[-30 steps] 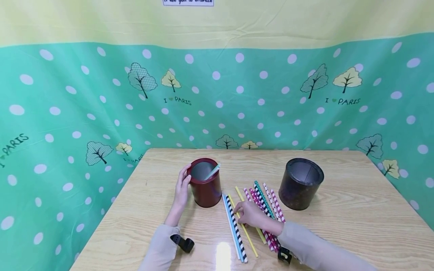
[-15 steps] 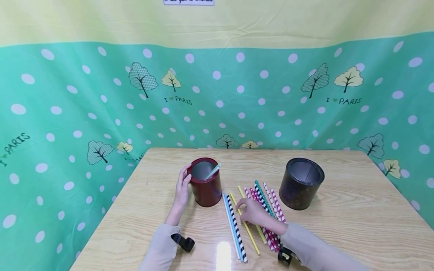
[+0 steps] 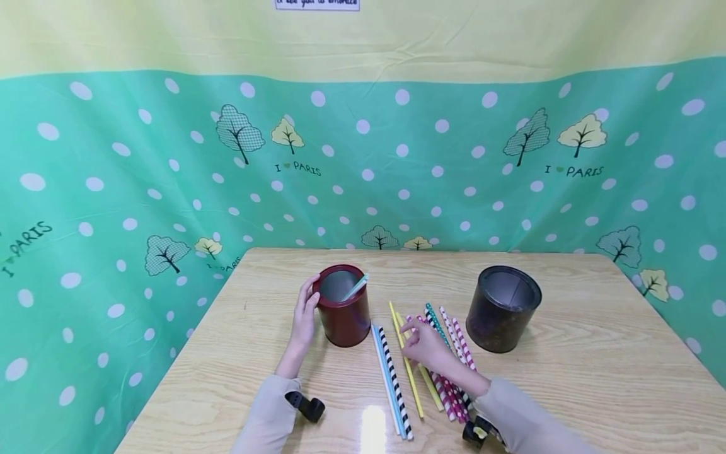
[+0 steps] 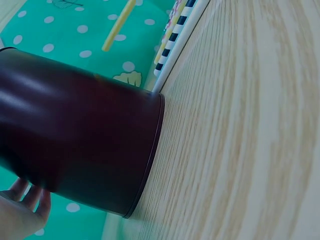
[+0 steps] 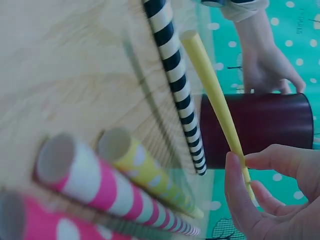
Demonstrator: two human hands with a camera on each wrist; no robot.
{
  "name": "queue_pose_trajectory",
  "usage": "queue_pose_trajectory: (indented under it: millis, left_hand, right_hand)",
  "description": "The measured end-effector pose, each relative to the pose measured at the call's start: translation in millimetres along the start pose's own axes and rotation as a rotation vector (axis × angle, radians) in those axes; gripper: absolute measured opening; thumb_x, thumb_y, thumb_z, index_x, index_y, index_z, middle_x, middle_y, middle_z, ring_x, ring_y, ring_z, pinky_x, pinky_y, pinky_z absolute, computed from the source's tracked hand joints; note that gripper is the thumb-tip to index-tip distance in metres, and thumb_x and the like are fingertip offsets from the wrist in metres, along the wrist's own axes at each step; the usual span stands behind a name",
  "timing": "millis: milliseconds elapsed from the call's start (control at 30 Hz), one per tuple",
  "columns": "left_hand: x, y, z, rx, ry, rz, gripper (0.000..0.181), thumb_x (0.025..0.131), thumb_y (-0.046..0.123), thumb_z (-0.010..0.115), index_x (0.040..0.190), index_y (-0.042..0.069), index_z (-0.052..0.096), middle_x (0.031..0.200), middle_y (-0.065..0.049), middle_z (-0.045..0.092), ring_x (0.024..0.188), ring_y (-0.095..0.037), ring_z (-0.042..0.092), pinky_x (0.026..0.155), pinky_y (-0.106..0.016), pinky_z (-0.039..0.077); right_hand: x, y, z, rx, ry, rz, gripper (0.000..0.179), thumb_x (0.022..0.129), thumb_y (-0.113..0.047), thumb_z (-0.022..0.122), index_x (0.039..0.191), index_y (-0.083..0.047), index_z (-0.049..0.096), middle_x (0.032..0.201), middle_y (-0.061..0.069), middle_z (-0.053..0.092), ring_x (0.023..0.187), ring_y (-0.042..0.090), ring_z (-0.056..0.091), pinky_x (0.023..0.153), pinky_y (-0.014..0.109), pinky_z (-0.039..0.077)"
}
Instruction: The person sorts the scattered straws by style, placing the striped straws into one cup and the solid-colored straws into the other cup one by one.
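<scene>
Pinched between thumb and fingers [image 5: 280, 159] of the right hand [image 3: 428, 350]: one slender, plain yellow tubular straw [image 5: 216, 97], apparently paper, clear of the pale wood-grain tabletop [image 3: 198, 391]. Location in head view: four o'clock of the dark red cylindrical tin [image 3: 346, 325], apparently metal, with upper end directed toward eleven. Near it, toward eight o'clock: a black-and-white striped straw [image 3: 394, 378]. At nine o'clock of the tin: left hand [image 3: 303, 318], with fingers curved against the wall near the rim.

Handling, by judgement: very light; stiff lengthwise, yet thin-walled and liable to dent or crease under a hard squeeze. Probably smooth, but secure enough under modest pressure. Round, hence apt to roll if laid down loose. Best held at or slightly above mid-length, with fingertips only, for balance; less steady if held by one end.
</scene>
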State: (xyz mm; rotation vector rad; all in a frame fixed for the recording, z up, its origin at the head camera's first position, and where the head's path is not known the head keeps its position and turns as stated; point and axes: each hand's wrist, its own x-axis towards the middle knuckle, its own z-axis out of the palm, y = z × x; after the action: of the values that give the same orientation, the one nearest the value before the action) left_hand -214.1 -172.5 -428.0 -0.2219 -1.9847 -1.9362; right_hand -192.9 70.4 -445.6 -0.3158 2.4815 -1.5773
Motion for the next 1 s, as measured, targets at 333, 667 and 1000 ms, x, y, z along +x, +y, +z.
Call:
queue_pose_trajectory:
  millis: [333, 667, 1000]
  left_hand:
    - [0.4, 0.9, -0.1, 0.002, 0.002, 0.005, 0.038, 0.092, 0.003, 0.034, 0.129, -0.003, 0.036, 0.121, -0.027, 0.044, 0.109, -0.029, 0.039, 0.086, -0.018, 0.032]
    - [-0.6, -0.8, -0.5, 0.006, 0.007, -0.009, 0.038, 0.091, 0.004, 0.034, 0.129, -0.002, 0.036, 0.122, -0.025, 0.044, 0.109, -0.026, 0.040, 0.086, -0.018, 0.031]
    - [-0.2, -0.2, 0.3, 0.011, 0.009, -0.014, 0.038, 0.092, 0.004, 0.034, 0.129, -0.003, 0.036, 0.122, -0.026, 0.044, 0.110, -0.028, 0.039, 0.085, -0.018, 0.032]
  right_hand:
    - [-1.6, -18.6, 3.5, 0.229, 0.115, 0.047, 0.045, 0.068, 0.013, 0.054, 0.113, 0.008, 0.047, 0.074, 0.011, 0.056, 0.056, 0.016, 0.054, 0.057, 0.040, 0.051]
    - [-1.7, -33.8, 2.0, 0.417, 0.153, 0.013, 0.038, 0.071, 0.014, 0.053, 0.107, 0.008, 0.045, 0.083, 0.016, 0.053, 0.063, 0.015, 0.054, 0.059, 0.034, 0.052]
    - [-4.8, -59.2, -5.1, 0.491, 0.195, -0.082, 0.037, 0.076, 0.010, 0.053, 0.111, 0.003, 0.041, 0.088, 0.017, 0.054, 0.070, 0.018, 0.058, 0.067, 0.035, 0.051]
